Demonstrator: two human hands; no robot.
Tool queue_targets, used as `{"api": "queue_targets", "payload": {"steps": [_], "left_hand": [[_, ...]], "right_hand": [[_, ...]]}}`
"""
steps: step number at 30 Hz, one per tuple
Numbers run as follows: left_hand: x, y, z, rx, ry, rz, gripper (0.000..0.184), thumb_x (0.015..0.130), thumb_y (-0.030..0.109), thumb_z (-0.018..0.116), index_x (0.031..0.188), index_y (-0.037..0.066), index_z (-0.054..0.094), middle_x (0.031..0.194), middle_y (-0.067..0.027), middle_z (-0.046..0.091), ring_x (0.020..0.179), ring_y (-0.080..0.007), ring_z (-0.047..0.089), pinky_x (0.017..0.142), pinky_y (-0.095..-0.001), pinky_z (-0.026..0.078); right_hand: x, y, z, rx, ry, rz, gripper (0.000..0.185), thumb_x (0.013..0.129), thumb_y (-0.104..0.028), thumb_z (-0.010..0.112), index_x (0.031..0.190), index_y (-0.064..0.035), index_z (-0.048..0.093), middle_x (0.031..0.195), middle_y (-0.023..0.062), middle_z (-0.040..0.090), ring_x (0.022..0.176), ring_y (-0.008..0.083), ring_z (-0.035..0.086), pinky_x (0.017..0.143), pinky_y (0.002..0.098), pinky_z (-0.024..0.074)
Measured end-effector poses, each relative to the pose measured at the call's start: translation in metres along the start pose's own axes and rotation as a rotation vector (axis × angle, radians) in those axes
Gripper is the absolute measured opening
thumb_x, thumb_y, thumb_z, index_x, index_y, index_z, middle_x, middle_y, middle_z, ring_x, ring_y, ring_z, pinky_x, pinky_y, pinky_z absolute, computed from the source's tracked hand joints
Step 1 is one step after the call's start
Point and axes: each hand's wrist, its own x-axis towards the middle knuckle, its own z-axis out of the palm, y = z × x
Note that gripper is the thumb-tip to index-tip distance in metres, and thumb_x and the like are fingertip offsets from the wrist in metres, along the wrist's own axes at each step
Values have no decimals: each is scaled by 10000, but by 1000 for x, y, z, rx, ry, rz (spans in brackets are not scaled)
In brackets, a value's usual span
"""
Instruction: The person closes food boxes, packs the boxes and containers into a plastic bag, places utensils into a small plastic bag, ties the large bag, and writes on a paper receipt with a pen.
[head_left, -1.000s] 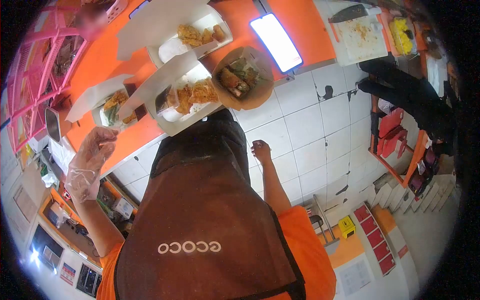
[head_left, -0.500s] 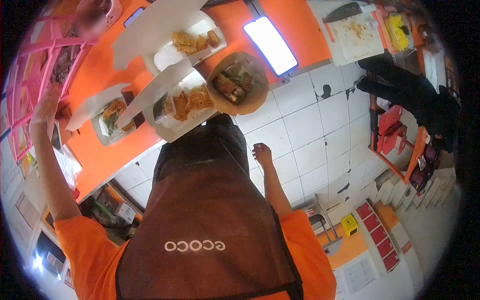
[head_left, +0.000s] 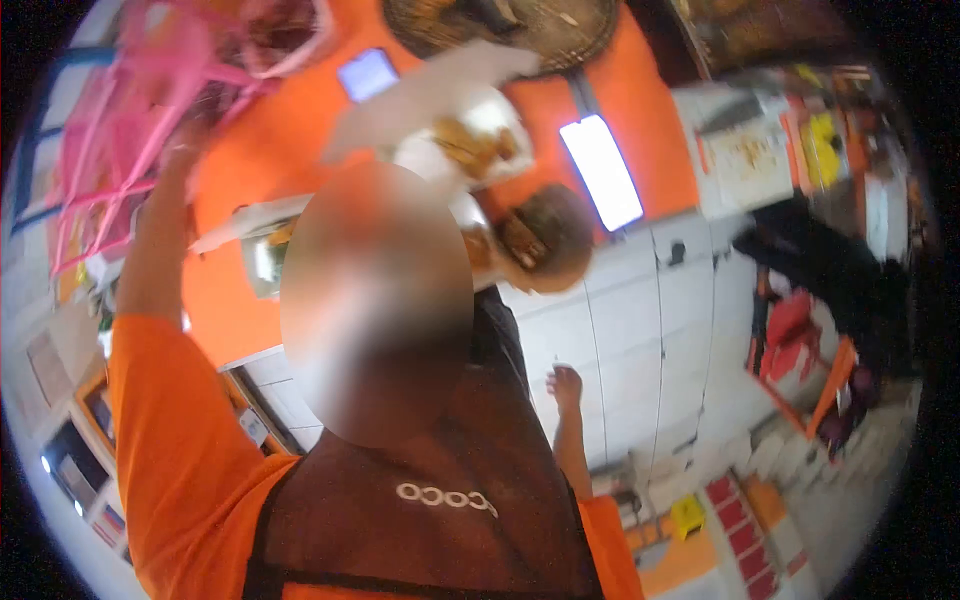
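My left hand reaches up to the pink plastic basket at the far left; motion blur hides its fingers. Low on the right, over the tiled floor, hangs my right hand, fingers curled, with a small pale spot at the tips that I cannot make out. On the orange counter, an open white paper box holds fried pieces. Beside it, a brown paper bowl contains dark food. A smaller box stands nearer the left arm. A blurred oval covers much of another box.
A lit phone lies by the counter's right edge, and another phone farther back. A round tray is at the top. Right of the counter are a white cutting board, a dark knife and a yellow-filled container.
The view has shifted, so the counter's things sit farther right and the round tray shows at the top. My left hand stays by the pink basket; my right hand still hangs low.
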Motion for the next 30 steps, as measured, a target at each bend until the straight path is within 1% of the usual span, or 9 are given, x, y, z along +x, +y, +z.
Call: {"api": "queue_targets", "payload": {"steps": [4, 8, 12, 14, 16, 20, 25, 27, 30], "left_hand": [[-6, -24, 13, -21, 8, 20, 372, 963, 355, 566, 1300, 221, 650, 1165, -92, 706, 1162, -287, 641, 1047, -406, 471], [-5, -25, 9, 642, 67, 175, 337, 953, 417, 586, 1170, 191, 708, 1151, -54, 722, 1132, -254, 652, 1001, -394, 492], [-62, 59, -44, -67, -19, -132, 499, 867, 408, 684, 1299, 161, 655, 1292, -111, 673, 1193, -238, 608, 1046, -354, 457], [-79, 81, -52, -366, 210, 294, 669, 892, 403, 691, 1462, 99, 516, 1499, -132, 531, 1346, -292, 503, 1148, -368, 390], [-61, 68, -32, -542, 275, 358, 594, 914, 419, 686, 1405, 106, 566, 1428, -136, 587, 1299, -319, 546, 1109, -428, 425], [-44, 50, 5, -70, 782, 249, 439, 925, 339, 634, 1289, 93, 624, 1258, -208, 636, 1185, -428, 575, 1032, -517, 447], [-85, 71, -23, -170, 857, 265, 330, 958, 288, 570, 1170, 47, 648, 1125, -241, 656, 1082, -441, 606, 934, -519, 491], [-111, 65, -34, -302, 404, 210, 261, 967, 261, 564, 1036, 25, 650, 1049, -224, 663, 1024, -430, 622, 879, -508, 499], [-158, 60, -40, -498, 546, 285, 253, 982, 256, 565, 956, 13, 632, 984, -203, 656, 985, -420, 627, 853, -495, 500]], "right_hand": [[22, -28, -51, 138, -34, 147, 280, 1000, -295, 615, 1162, -68, 643, 933, 110, 702, 707, 194, 671, 569, 338, 572], [-2, -131, -63, -37, 192, -270, 314, 994, -289, 613, 1219, -72, 645, 957, 91, 698, 750, 188, 670, 612, 328, 580], [-22, -283, -91, -202, 264, -769, 278, 1057, -285, 558, 1197, -63, 648, 982, 62, 686, 789, 139, 658, 630, 281, 560], [-100, -393, -28, -416, 365, -977, 257, 1066, -244, 536, 1198, -52, 644, 1024, 51, 669, 849, 130, 646, 676, 281, 553], [-155, -477, 37, -311, 301, -1115, 209, 1060, -174, 543, 1158, -14, 636, 1007, 46, 647, 891, 121, 590, 788, 273, 487], [-280, -575, 207, -417, 201, -1503, 185, 1052, -90, 528, 1121, 35, 646, 1099, 68, 669, 981, 149, 619, 914, 294, 495], [-434, -619, 412, -811, -31, -2213, 152, 937, 26, 618, 1076, 40, 680, 1043, 134, 698, 971, 186, 663, 878, 306, 505], [-474, -625, 484, -745, -96, -2267, 147, 912, 19, 653, 1051, 32, 697, 1015, 127, 713, 928, 196, 669, 863, 316, 506], [-487, -655, 580, -646, -335, -2416, 130, 868, -97, 682, 977, -33, 715, 956, 133, 706, 922, 319, 672, 842, 414, 506]]}}
